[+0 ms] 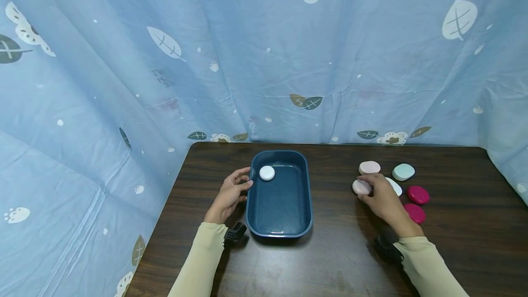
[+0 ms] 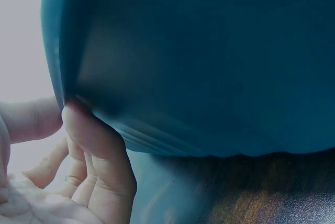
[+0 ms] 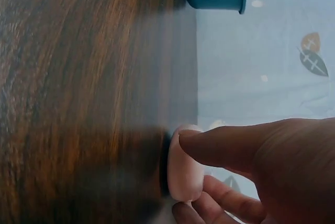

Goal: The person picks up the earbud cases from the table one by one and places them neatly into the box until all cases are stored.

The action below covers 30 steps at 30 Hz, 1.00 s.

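Observation:
A dark blue rectangular tray (image 1: 280, 233) stands on the table, and a round white soap bar (image 1: 267, 173) lies in its upper left part. At the tray's left side, my left hand (image 1: 232, 192) pinches the rim between thumb and fingers; the left wrist view shows the thumb (image 2: 102, 148) against the tray wall. Off to the right, my right hand (image 1: 383, 198) holds a pale pink soap bar (image 3: 186, 166) between thumb and fingers, close to the tabletop. A white soap bar (image 1: 394, 187) is partly hidden behind that hand.
Around the right hand lie another pale pink bar (image 1: 369, 167), a mint green bar (image 1: 403, 172) and two magenta bars, one farther (image 1: 418, 194) and one nearer (image 1: 415, 213). The dark wooden table (image 1: 330, 260) ends at a blue patterned curtain (image 1: 264, 58).

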### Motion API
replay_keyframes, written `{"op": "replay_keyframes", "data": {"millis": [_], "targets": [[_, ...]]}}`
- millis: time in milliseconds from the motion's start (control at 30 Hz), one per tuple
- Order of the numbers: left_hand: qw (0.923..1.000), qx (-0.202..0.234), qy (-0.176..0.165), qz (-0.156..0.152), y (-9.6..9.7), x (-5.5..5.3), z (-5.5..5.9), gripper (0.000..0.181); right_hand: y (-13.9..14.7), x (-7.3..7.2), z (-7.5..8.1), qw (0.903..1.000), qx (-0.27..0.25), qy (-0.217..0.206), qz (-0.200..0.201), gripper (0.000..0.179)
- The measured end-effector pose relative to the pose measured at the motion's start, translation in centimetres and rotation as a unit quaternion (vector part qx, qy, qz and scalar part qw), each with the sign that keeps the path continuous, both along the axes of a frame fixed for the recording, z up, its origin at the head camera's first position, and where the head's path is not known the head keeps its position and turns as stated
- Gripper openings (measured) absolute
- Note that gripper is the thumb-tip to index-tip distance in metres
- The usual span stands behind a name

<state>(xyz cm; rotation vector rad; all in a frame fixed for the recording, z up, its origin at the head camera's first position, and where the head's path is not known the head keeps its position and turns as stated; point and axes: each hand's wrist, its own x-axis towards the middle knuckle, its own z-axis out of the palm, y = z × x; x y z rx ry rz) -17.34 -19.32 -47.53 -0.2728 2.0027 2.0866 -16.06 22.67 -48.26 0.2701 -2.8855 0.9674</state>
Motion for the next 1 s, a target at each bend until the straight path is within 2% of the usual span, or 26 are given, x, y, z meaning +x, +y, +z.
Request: {"op": "replay_keyframes", "data": {"millis": [300, 600, 1000], "targets": [[1.0, 0.0, -0.005, 0.004, 0.0, -0.1, -0.1, 0.048, -0.5, -0.3, 0.0, 0.9996, 0.018, -0.023, 0.007, 0.048], [1.0, 0.002, -0.004, 0.002, 0.1, -0.1, -0.2, 0.047, -0.9, 0.0, 0.4, 0.9997, 0.009, -0.019, 0.015, 0.046], [1.0, 0.004, 0.001, 0.0, 0.0, 0.0, -0.2, 0.047, -3.5, 0.4, 2.8, 0.9996, -0.022, 0.006, 0.015, 0.047]]}}
